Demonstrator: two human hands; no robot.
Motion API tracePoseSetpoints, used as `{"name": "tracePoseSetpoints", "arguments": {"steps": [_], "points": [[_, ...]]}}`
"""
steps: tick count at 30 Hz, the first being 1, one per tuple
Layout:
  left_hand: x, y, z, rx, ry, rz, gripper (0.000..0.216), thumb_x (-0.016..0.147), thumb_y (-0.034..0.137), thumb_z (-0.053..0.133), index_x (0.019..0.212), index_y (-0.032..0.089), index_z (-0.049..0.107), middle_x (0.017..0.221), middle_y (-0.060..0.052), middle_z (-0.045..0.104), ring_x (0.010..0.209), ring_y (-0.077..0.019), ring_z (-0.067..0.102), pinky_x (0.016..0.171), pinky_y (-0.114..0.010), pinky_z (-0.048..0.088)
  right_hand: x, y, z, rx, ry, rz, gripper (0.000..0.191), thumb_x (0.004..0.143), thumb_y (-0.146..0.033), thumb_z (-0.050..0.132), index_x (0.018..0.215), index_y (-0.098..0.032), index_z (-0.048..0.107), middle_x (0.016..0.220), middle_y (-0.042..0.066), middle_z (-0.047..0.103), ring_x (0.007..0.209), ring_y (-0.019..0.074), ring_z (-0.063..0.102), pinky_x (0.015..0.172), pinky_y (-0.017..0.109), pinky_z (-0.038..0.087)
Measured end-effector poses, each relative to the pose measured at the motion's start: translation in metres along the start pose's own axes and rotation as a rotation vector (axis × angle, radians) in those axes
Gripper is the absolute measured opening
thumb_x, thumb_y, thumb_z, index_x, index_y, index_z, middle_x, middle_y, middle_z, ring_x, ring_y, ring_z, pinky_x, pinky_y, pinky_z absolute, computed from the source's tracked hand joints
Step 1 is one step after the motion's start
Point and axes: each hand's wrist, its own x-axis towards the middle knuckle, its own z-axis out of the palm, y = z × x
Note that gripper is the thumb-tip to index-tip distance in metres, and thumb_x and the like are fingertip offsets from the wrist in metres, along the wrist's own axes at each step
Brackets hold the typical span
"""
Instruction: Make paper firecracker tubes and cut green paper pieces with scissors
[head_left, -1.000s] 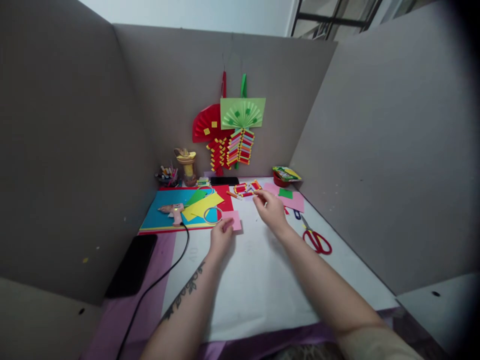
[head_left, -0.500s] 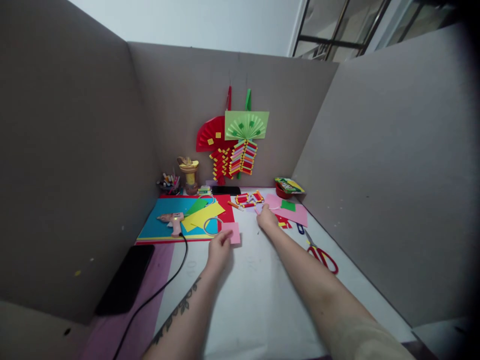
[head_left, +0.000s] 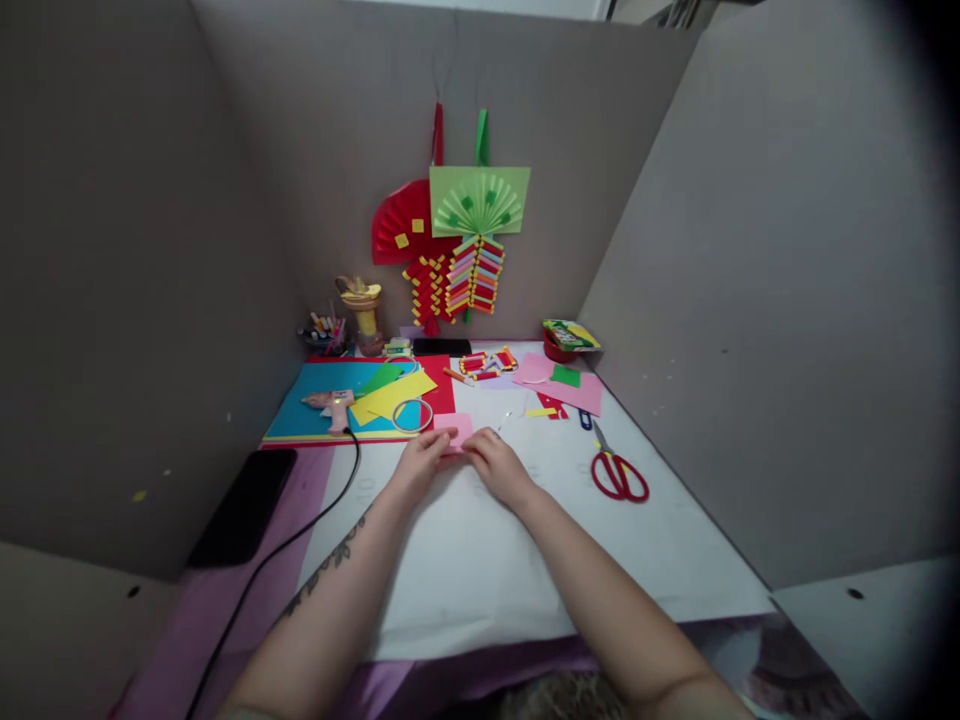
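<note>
A small pink paper square (head_left: pixel 454 424) is held between my two hands, over the white sheet that covers the table. My left hand (head_left: pixel 424 462) pinches its left side, fingers closed. On the lower right edge my right hand (head_left: pixel 497 465) has its fingertips pressed together; whether a thin stick lies along that edge is too small to tell. Just beyond my left hand lies a ring (head_left: pixel 412 415) with yellow paper (head_left: pixel 394 396) beside it. Small red paper rolls with yellow ends (head_left: pixel 480 365) lie farther back.
A pink glue gun (head_left: pixel 339 408) rests on coloured sheets (head_left: pixel 300 400) at the left, its cord running toward me. Red-handled scissors (head_left: pixel 619 475) lie at right. A black phone-like slab (head_left: pixel 244 508) is front left. Paper fan decorations (head_left: pixel 480 205) hang on the grey back panel.
My right hand has come back from the far right of the table to the pink square. Both hands now meet on it. The view has tilted down.
</note>
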Motion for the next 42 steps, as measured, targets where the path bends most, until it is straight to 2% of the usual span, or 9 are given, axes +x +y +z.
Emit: {"name": "tracePoseSetpoints", "arguments": {"steps": [7, 12, 16, 20, 25, 28, 31, 37, 42], "points": [[0.007, -0.008, 0.020, 0.113, 0.036, 0.073, 0.044, 0.060, 0.030, 0.079, 0.099, 0.012, 0.067, 0.093, -0.011, 0.069, 0.084, -0.0190, 0.064, 0.087, -0.037, 0.046, 0.007, 0.022, -0.005, 0.156, 0.148, 0.029, 0.022, 0.081, -0.011, 0.050, 0.090, -0.022, 0.067, 0.090, 0.005, 0.057, 0.089, 0.0166, 0.056, 0.083, 0.032, 0.046], [0.022, -0.010, 0.037, 0.245, 0.130, 0.167, 0.043, 0.060, 0.031, 0.077, 0.097, 0.011, 0.069, 0.093, -0.012, 0.069, 0.081, -0.0193, 0.063, 0.079, -0.033, 0.048, 0.007, 0.026, -0.009, 0.214, 0.289, 0.256, 0.016, 0.079, -0.021, 0.053, 0.085, -0.022, 0.068, 0.104, 0.007, 0.056, 0.100, 0.0183, 0.055, 0.084, 0.031, 0.047], [0.029, -0.011, 0.029, 0.265, 0.152, 0.180, 0.044, 0.061, 0.032, 0.075, 0.099, 0.012, 0.068, 0.089, -0.010, 0.069, 0.072, -0.0163, 0.062, 0.070, -0.029, 0.048, 0.015, 0.030, -0.004, 0.412, 0.345, 0.355, 0.015, 0.076, -0.026, 0.055, 0.082, -0.020, 0.067, 0.094, 0.006, 0.064, 0.091, 0.0189, 0.059, 0.083, 0.033, 0.046], [0.034, -0.007, 0.014, 0.243, 0.143, 0.170, 0.048, 0.061, 0.033, 0.075, 0.104, 0.012, 0.066, 0.078, -0.007, 0.068, 0.065, -0.0136, 0.060, 0.065, -0.026, 0.048, 0.033, 0.033, 0.007, 0.547, 0.326, 0.453, 0.018, 0.073, -0.030, 0.057, 0.083, -0.018, 0.067, 0.082, 0.003, 0.066, 0.077, 0.0175, 0.060, 0.074, 0.031, 0.048], [0.035, -0.004, 0.007, 0.166, 0.125, 0.139, 0.052, 0.061, 0.033, 0.076, 0.108, 0.013, 0.065, 0.083, -0.007, 0.069, 0.068, -0.0143, 0.062, 0.069, -0.027, 0.048, 0.038, 0.038, 0.010, 0.714, 0.220, 0.489, 0.021, 0.069, -0.032, 0.062, 0.084, -0.019, 0.067, 0.078, 0.002, 0.067, 0.070, 0.0158, 0.060, 0.068, 0.028, 0.048], [0.034, -0.005, 0.009, 0.181, 0.111, 0.129, 0.050, 0.061, 0.033, 0.076, 0.107, 0.014, 0.066, 0.089, -0.008, 0.069, 0.073, -0.0153, 0.062, 0.071, -0.028, 0.048, 0.032, 0.038, 0.007, 0.705, 0.192, 0.476, 0.022, 0.068, -0.032, 0.065, 0.085, -0.019, 0.067, 0.081, 0.003, 0.068, 0.073, 0.0161, 0.060, 0.070, 0.028, 0.048], [0.035, -0.005, 0.011, 0.214, 0.131, 0.137, 0.048, 0.059, 0.032, 0.077, 0.103, 0.015, 0.069, 0.095, -0.009, 0.069, 0.075, -0.0157, 0.061, 0.072, -0.027, 0.047, 0.030, 0.039, 0.005, 0.653, 0.222, 0.481, 0.018, 0.068, -0.031, 0.065, 0.081, -0.018, 0.066, 0.078, 0.003, 0.067, 0.071, 0.0161, 0.059, 0.069, 0.028, 0.047], [0.036, -0.002, 0.008, 0.266, 0.184, 0.115, 0.047, 0.059, 0.034, 0.076, 0.101, 0.013, 0.069, 0.078, -0.007, 0.068, 0.064, -0.0136, 0.057, 0.062, -0.025, 0.044, 0.031, 0.043, 0.008, 0.596, 0.272, 0.483, 0.013, 0.068, -0.027, 0.062, 0.078, -0.018, 0.064, 0.074, 0.001, 0.064, 0.068, 0.0150, 0.057, 0.067, 0.027, 0.046], [0.036, 0.000, 0.008, 0.337, 0.220, 0.151, 0.044, 0.059, 0.038, 0.075, 0.094, 0.013, 0.072, 0.076, -0.007, 0.068, 0.063, -0.0140, 0.056, 0.061, -0.025, 0.043, 0.032, 0.040, 0.007, 0.614, 0.268, 0.479, 0.016, 0.068, -0.029, 0.062, 0.080, -0.018, 0.064, 0.078, 0.002, 0.065, 0.071, 0.0160, 0.058, 0.068, 0.028, 0.047]]}}
